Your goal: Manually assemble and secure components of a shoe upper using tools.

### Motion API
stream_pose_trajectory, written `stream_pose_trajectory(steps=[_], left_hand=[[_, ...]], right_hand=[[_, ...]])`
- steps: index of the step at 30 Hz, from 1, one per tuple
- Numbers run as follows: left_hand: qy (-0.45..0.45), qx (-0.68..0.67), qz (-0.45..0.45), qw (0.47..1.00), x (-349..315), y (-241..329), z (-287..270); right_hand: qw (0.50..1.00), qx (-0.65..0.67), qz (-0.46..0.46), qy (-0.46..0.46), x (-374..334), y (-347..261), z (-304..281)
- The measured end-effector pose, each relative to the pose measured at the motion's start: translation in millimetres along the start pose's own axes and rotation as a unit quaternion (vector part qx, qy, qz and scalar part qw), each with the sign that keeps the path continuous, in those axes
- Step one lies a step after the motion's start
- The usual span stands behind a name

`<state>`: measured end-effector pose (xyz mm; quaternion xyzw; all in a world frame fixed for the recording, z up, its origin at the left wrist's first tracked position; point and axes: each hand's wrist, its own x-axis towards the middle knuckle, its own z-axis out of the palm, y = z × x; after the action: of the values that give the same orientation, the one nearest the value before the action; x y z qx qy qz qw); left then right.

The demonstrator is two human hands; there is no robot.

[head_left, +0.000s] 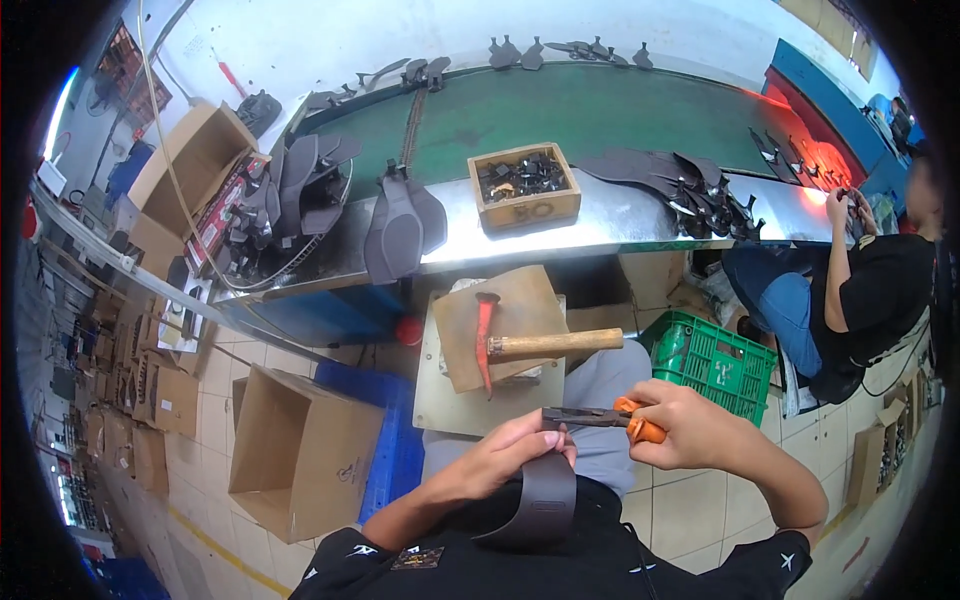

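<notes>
Plier work on a dark brown sandal piece point(545, 500) at six o'clock seems in hand: the left hand point(515, 450) pinches its end; the right hand point(668, 424), towards four, grips orange-handled pliers point(590, 417). Further squeezing calls for steady support.

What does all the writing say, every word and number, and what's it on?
I won't copy writing out, but here's where it shows:
Wooden box: large dark characters on its front.
Red-and-white panel at left: printing, too blurred to read.
Patch on the wearer's black shirt: too small to read.
Open cardboard box, lower left: mark too small to read.
Green crate: pale mark, too blurred.
</notes>
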<state>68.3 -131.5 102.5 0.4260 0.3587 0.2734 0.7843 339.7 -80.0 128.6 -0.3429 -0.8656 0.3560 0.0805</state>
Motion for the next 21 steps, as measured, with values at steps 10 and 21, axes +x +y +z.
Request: stream_pose_trajectory(steps=[10,21], left_hand=[[-0.040,-0.048,0.042,0.997,1,-19,-6],[-0.097,-0.121,0.061,0.986,5,-27,-19]], right_hand=[[0.999,0.034,-0.031,-0.008,3,-3,3],[0.999,0.021,-0.009,-0.029,14,-12,-1]])
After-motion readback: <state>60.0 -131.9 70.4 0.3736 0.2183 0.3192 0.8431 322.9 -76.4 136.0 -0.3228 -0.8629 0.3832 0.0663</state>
